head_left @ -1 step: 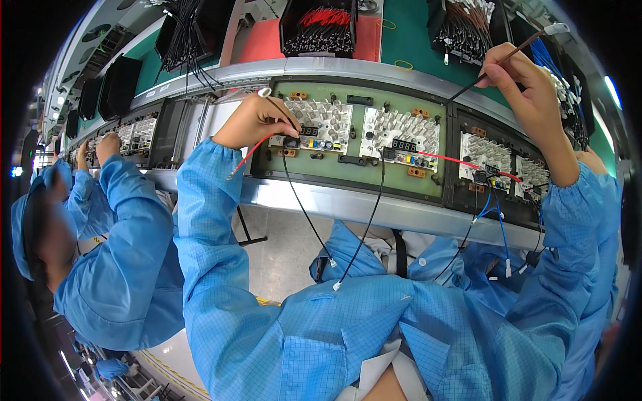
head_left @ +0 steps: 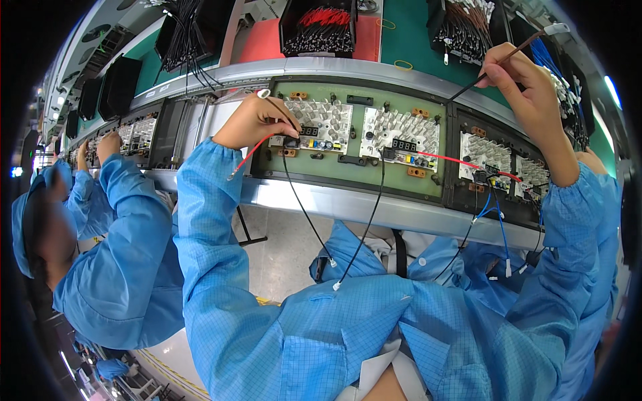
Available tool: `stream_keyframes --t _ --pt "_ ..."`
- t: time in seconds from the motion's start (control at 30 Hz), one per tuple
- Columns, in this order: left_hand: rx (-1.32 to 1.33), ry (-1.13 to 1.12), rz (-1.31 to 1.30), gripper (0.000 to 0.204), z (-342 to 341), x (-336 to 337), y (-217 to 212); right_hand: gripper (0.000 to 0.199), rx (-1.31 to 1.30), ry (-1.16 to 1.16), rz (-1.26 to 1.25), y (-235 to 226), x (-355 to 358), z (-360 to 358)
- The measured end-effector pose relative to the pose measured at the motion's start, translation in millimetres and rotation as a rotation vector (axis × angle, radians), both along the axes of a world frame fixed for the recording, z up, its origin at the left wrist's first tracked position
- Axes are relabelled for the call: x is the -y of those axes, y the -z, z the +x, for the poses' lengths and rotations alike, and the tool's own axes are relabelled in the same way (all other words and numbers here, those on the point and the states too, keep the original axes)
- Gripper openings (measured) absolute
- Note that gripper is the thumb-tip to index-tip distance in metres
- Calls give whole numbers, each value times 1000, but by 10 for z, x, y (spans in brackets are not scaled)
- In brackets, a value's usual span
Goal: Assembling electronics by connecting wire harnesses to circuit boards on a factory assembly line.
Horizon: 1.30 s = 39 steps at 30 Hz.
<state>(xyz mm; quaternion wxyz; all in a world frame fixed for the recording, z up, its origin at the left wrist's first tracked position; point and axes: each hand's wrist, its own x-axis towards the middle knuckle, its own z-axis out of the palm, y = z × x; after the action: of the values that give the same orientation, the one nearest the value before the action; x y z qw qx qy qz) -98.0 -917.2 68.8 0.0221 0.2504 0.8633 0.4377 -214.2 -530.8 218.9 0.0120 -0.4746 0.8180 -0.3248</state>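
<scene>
My left hand [head_left: 251, 121] pinches a brown wire [head_left: 282, 111] with a white end sleeve, its lower end at the left circuit board [head_left: 328, 123]. A red wire [head_left: 251, 154] and a black wire [head_left: 300, 204] hang from that board beside my fingers. Raised at the upper right, my right hand [head_left: 525, 80] is closed on another brown wire [head_left: 518, 48]. This one has a white sleeve at its top and a dark lower end pointing down-left. The middle circuit board [head_left: 401, 130] carries its own black wire [head_left: 368, 240] and red wire [head_left: 447, 159].
A green fixture tray [head_left: 304, 167] holds both boards on a metal rail [head_left: 401, 208]. A darker fixture [head_left: 455, 170] with wired boards lies to the right. Bins of red wires [head_left: 321, 30] and brown wires [head_left: 465, 33] stand behind. A co-worker [head_left: 120, 267] works at left.
</scene>
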Motion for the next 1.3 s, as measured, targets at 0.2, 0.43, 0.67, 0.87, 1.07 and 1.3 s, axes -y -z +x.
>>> stream_keyframes --t 0.2,0.43,0.67,0.87,1.07,1.3 --pt "13 -5 1 12 -4 -10 -6 17 1 -6 -1 14 2 11" --pt "-31 21 -28 13 -11 10 -2 16 -99 1 112 -48 45 86" --pt "-129 164 -101 14 -60 -28 -126 19 89 -98 106 -106 49 71" --pt "-80 282 -155 16 -97 -24 -149 12 300 -262 167 72 207 85" --pt "1 293 -108 17 -162 -10 -158 11 169 -430 342 286 304 17" --pt "327 163 192 29 -46 126 -194 13 -76 -551 423 425 364 52"
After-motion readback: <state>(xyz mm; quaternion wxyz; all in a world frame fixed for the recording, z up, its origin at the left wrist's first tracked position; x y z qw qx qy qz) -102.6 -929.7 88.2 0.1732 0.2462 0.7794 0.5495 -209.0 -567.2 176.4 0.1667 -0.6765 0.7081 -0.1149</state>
